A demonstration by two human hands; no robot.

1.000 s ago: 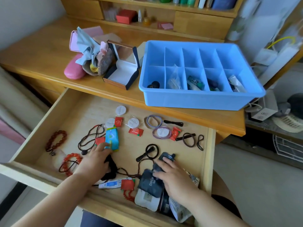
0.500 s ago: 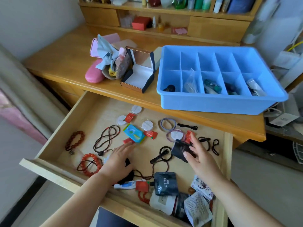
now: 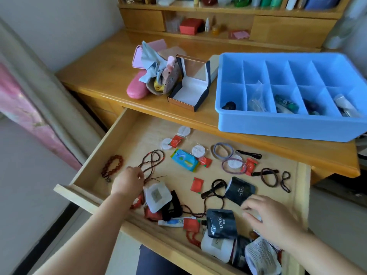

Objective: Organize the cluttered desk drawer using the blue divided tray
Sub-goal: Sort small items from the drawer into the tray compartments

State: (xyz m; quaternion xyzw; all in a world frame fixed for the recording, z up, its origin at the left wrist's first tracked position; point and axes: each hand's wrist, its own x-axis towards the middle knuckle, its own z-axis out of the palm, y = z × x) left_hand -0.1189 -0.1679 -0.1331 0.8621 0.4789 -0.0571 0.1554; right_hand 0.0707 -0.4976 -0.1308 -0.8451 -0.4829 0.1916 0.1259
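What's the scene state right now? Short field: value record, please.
setting: open wooden drawer under a desk
tray: blue divided tray on the desk top, front-row compartments partly filled, back row looks empty
drawer contents: bead bracelet, blue packet, hair ties, red sachets, round pads, dark DPOR sachets
left hand: fingers at the dark bead necklace, apparently pinching it
right hand: fingers spread, by the tilted DPOR sachet; hold unclear
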